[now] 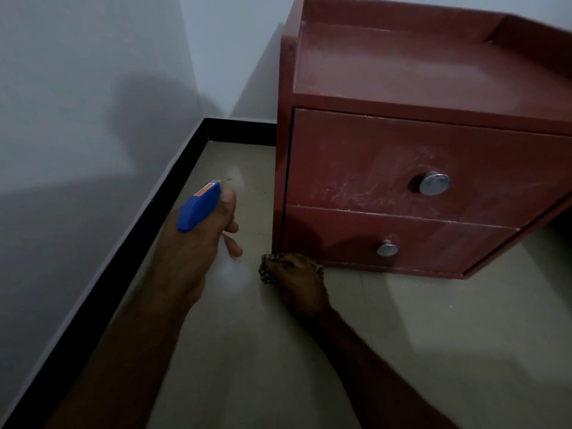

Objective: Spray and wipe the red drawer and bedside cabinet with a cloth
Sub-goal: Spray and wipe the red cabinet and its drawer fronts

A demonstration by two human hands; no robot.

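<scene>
- Left hand (198,246) grips blue spray bottle (198,209), fingers curled round it.
- Right hand (298,281) clutches bunched checked cloth (266,269), low near floor (247,351), just right of spray hand.
- Red bedside cabinet (402,72) just beyond cloth hand, at its bottom front corner.
- Lower drawer (439,239) right of cloth; upper drawer (349,162) above, front streaked white.

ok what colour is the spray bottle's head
The spray head is blue with a red label near the nozzle, seen in the head view.
</scene>
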